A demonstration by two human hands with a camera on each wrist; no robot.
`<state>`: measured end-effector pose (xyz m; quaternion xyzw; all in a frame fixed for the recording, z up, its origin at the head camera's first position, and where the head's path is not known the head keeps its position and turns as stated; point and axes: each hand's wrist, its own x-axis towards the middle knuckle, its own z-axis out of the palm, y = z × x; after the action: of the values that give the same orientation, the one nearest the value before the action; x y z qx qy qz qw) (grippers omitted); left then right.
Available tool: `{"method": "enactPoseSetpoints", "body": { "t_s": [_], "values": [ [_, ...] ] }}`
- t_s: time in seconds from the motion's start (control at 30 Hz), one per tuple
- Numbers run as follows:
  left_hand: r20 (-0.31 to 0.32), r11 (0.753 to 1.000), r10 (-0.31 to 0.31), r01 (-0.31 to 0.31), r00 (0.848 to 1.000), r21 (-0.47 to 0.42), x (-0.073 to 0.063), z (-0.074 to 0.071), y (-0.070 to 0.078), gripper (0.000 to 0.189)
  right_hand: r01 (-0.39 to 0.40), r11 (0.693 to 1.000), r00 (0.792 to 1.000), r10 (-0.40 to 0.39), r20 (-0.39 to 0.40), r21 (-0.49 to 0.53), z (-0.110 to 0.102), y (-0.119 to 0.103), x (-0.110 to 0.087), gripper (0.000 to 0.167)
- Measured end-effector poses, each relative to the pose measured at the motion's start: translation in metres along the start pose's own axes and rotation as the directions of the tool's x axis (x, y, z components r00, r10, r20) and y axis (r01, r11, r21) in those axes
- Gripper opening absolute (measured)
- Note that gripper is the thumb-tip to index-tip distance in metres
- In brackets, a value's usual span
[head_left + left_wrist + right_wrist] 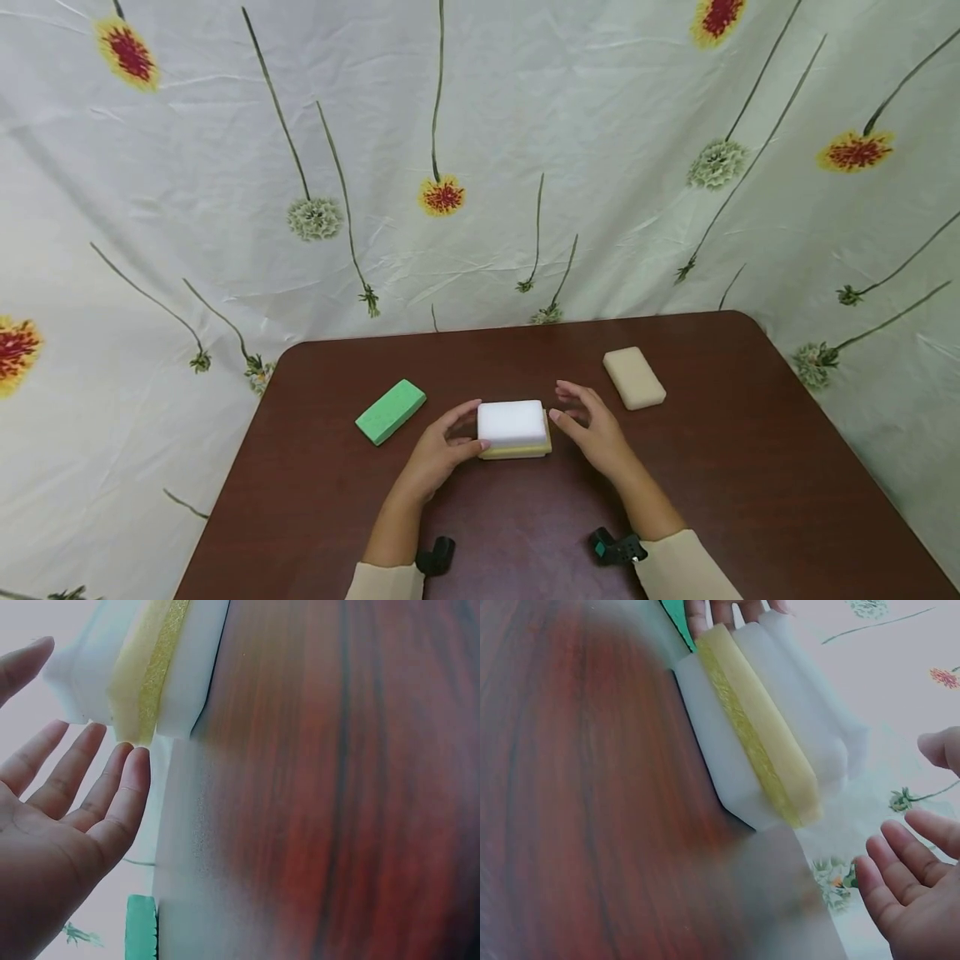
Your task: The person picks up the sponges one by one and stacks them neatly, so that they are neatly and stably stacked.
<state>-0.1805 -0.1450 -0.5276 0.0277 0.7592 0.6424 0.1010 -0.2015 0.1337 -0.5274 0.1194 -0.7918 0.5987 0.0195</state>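
A stack of sponge-like blocks lies at the middle of the table. Its top white sponge [512,422] rests over a yellow two-layer sponge [761,727], and a lower white sponge [191,675] sits beneath that on the tabletop. At the stack's left end is my left hand [442,446], fingers loosely extended; the left wrist view shows its fingertips at the blocks' ends, though firm contact is hard to judge. My right hand [596,429] is spread beside the right end, a small gap away, holding nothing.
On the left lies a green sponge [391,412], set at a slant. A beige sponge [634,378] lies farther back on the right. The dark brown table [315,517] has rounded far corners, and a flower-print cloth [495,108] hangs behind it.
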Motion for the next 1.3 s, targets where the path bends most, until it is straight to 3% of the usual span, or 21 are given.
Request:
{"method": "enactPoseSetpoints", "body": {
  "t_s": [0.17, 0.37, 0.5, 0.9, 1.3],
  "values": [
    [-0.005, 1.0, -0.002, 0.002, 1.0, 0.003, 0.001, 0.0, -0.002, 0.068, -0.063, 0.997, 0.996, 0.065, -0.068, 0.042, -0.008, -0.009, 0.0, 0.049],
    [-0.012, 1.0, 0.008, -0.008, 1.0, -0.003, 0.001, 0.001, -0.003, 0.067, -0.097, 0.994, 0.992, 0.1, -0.081, 0.046, -0.019, -0.039, -0.005, 0.05],
    [-0.005, 1.0, 0.014, -0.014, 1.0, -0.008, 0.001, 0.002, -0.004, 0.067, -0.122, 0.991, 0.988, 0.126, -0.089, 0.045, -0.026, -0.044, -0.007, 0.05],
    [-0.02, 0.999, 0.031, -0.031, 0.999, -0.013, 0.0, 0.003, -0.001, 0.066, -0.121, 0.992, 0.978, 0.122, -0.166, 0.02, -0.044, -0.039, -0.005, 0.05],
    [-0.065, 0.999, 0.05, -0.05, 0.997, -0.002, 0.0, 0.005, 0.001, 0.058, -0.111, 0.994, 0.958, 0.111, -0.263, 0.016, -0.064, 0.003, 0.004, 0.051]
  ]
}}
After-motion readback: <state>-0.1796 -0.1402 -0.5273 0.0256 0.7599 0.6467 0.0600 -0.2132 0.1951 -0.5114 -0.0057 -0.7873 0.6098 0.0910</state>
